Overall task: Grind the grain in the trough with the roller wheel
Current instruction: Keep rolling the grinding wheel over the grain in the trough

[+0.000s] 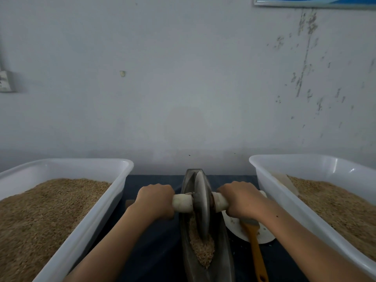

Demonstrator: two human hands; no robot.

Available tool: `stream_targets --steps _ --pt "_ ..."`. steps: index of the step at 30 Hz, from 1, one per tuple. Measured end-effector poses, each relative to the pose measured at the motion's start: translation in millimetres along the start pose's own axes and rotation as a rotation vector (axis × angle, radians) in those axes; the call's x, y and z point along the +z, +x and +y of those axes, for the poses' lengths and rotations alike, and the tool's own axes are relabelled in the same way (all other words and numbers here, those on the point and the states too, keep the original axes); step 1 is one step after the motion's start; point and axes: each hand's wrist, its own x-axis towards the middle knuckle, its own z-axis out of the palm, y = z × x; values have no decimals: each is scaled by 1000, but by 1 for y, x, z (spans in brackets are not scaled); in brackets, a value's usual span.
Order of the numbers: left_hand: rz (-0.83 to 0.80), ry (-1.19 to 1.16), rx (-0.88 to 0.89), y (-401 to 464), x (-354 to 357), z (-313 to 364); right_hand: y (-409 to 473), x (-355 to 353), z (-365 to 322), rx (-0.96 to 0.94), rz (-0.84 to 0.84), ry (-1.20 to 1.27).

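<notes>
- Head view: I see my left hand (155,200) curled tight round the left end of the pale handle (182,202), and my right hand (241,199) wrapped round the right end, knuckles up.
- The roller wheel (201,202), a dark metal disc on that handle, stands upright on edge in the boat-shaped metal trough (222,259), between my hands.
- The grain (201,249) lies in the trough groove, heaped just on my side of the wheel and touching its rim.
- A white tub of grain (67,200) sits to the left, another white tub (317,202) to the right, on a dark cloth (154,251).
- A yellow-handled brush (256,247) rests on a white plate (264,237) just right of the trough.
</notes>
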Motion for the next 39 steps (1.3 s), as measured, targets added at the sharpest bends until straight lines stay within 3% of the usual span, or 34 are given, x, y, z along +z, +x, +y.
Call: stream_targets --steps 7,20,30,39 --pt "91 3 -12 6 -4 4 9 3 -1 48 92 4" --pt "-13 24 -12 -9 1 1 -8 -10 -4 -18 -98 -4" --pt "82 4 -25 12 -3 3 11 -2 -4 55 77 -3" --pt "18 31 -9 -6 2 1 -7 -10 -7 -9 -38 -32"
